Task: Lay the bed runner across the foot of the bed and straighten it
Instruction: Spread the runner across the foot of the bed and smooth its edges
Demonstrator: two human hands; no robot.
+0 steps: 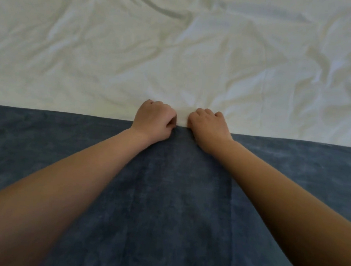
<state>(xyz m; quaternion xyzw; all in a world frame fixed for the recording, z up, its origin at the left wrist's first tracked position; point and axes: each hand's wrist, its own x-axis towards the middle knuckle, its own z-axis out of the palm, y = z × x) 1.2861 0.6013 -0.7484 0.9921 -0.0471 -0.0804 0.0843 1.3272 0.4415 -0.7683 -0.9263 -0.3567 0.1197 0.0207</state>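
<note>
Gripping the runner edge, left hand beside right hand

Mottled slate-blue bed runner, creased off-white sheet

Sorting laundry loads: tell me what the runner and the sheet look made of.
The runner looks like woven cotton or linen: matte, mottled blue, with pressed fold creases. The sheet looks like thin white cotton, slightly glossy, crumpled into soft wrinkles. Exact fibre cannot be told.
</note>
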